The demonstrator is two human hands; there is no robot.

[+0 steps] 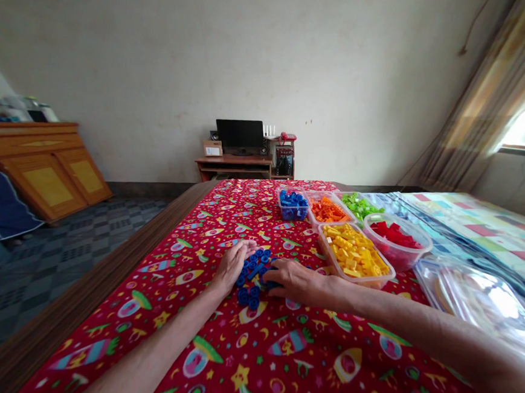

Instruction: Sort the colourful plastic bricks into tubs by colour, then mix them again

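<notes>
bare forearms (409,324) lay nearest the camera, across our red printed cloth (235,347). left hand (232,264): half-open palm, fingers straight and together, set against the pile's left side; we saw nothing in it. right hand (287,282): fingers curled down at the pile's right edge; we couldn't tell if a piece was pinched underneath. loose blue pieces (254,272) sat between the two, mostly round, one longer bar, straight on cloth.

risk, our read: near side had no barrier, so squeezing from both sides could have popped pieces toward us, and round ones could have rolled. cloth could have bunched under a sweep too.

further out: yellow tub (373,281) stood just beyond the right forearm. elbow swinging out could have tipped it and mixed colours. behind it, orange tub (312,218), blue tub (293,214), red bowl (399,259) and green pieces (358,206) were packed close, so one shove could have carried through.
</notes>
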